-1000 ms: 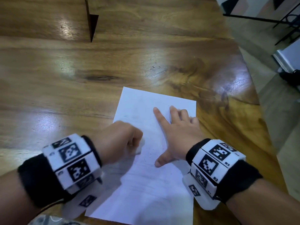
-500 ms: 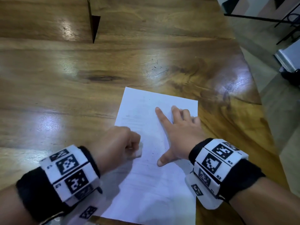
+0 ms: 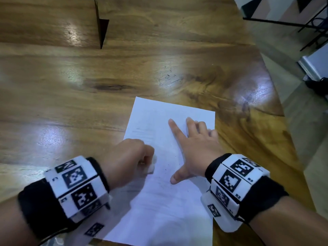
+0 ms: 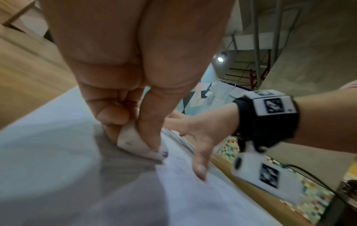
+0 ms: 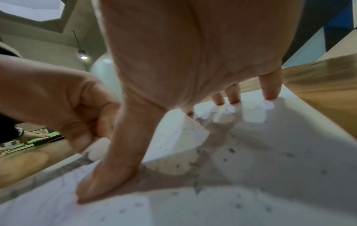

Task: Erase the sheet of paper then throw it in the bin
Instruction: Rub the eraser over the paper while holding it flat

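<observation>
A white rectangular sheet of paper (image 3: 159,201) is laid flat on the glossy brown wooden surface (image 3: 71,103), near the edge closest to the person, with faint grey pencil traces and dark eraser crumbs scattered across it. The left hand (image 3: 126,160) is placed over the sheet's left side, and a small white eraser with smudged grey corners (image 4: 141,146) is pinched between its curled fingers (image 4: 114,113) and thumb, one end of the eraser being pressed against the paper. The right hand (image 3: 197,150) is spread on the right half of the sheet; its fingers (image 5: 269,90) are held straight and wide apart, the tips being pressed down on the paper near its far right edge, and the thumb is stretched out toward the person, also on the paper. Nothing is gripped by this hand. A black band with white marker blocks (image 3: 74,187) is worn on each wrist. A dark wedge-shaped gap (image 3: 102,27) is seen in the far part of the surface, well apart from the sheet
</observation>
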Available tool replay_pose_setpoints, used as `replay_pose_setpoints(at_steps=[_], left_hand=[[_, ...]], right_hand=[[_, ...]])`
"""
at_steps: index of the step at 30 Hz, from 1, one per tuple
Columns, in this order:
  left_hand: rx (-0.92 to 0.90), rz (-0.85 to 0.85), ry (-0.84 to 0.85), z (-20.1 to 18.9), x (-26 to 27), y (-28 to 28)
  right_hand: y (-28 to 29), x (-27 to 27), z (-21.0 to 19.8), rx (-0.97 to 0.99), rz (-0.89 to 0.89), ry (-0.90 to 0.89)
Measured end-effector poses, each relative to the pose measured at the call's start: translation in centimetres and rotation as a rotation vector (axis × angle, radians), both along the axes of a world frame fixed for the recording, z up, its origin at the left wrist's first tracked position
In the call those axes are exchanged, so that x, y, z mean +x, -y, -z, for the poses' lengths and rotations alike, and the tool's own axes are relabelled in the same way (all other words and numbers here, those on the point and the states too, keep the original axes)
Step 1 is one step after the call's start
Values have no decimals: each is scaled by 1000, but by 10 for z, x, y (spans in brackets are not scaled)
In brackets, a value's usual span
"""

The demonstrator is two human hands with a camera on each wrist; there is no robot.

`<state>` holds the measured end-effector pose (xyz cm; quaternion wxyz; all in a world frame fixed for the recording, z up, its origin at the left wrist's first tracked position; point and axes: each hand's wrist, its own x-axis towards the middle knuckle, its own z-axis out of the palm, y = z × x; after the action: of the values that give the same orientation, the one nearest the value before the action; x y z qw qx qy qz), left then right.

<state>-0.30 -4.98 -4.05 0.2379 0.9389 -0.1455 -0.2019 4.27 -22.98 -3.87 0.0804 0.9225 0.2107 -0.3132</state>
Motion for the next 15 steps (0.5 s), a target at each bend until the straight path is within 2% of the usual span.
replay_pose_setpoints(at_steps=[2,5,7,12,15], left_hand=[[6,-46,46,-3,21,6],[52,-217,135,-6,71,13],[60,-241,143,-5,82,13],[1,-26,14,-6,12,3],[-14,-26,-11,-8,4,0]], right_hand=[[-1,0,0,1,-2,0],[-1,0,-1,-13,-8,0],[-1,0,-1,-16,-12,-2],[0,0,-1,6,-2,-5],[0,0,0,13,-3,-5]])
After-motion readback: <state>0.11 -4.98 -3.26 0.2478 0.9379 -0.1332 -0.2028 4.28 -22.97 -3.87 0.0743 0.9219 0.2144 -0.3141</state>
